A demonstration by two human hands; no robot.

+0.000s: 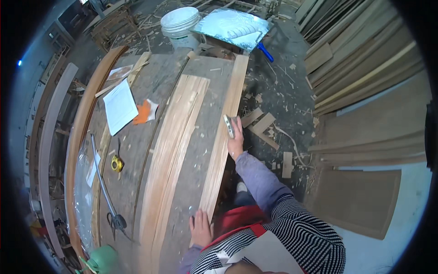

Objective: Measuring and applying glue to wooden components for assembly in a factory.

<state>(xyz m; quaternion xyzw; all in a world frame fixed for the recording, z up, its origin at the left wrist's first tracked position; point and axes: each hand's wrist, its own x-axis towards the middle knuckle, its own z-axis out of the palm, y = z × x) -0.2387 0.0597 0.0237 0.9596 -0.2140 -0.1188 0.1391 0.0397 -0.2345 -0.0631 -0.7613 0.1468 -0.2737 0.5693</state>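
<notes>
Fingers of right hand (235, 137) grip sanding block (228, 125) on plank edge (223, 141); left hand (200, 228) flat, open.

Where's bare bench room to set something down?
Free: grey strip between veneer stack and edge plank; patch between paper sheet and veneer. Crowded: left side with tape measure, shears, plastic bag.

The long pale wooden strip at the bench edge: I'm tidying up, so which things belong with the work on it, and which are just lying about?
In use:
- long pale wooden strip
- small grey hand tool in the right hand
- left hand, flat on the bench by the strip's near end

Lying about:
- yellow tape measure
- white paper sheet
- orange scrap
- white plastic bucket
- metal scissors
</notes>
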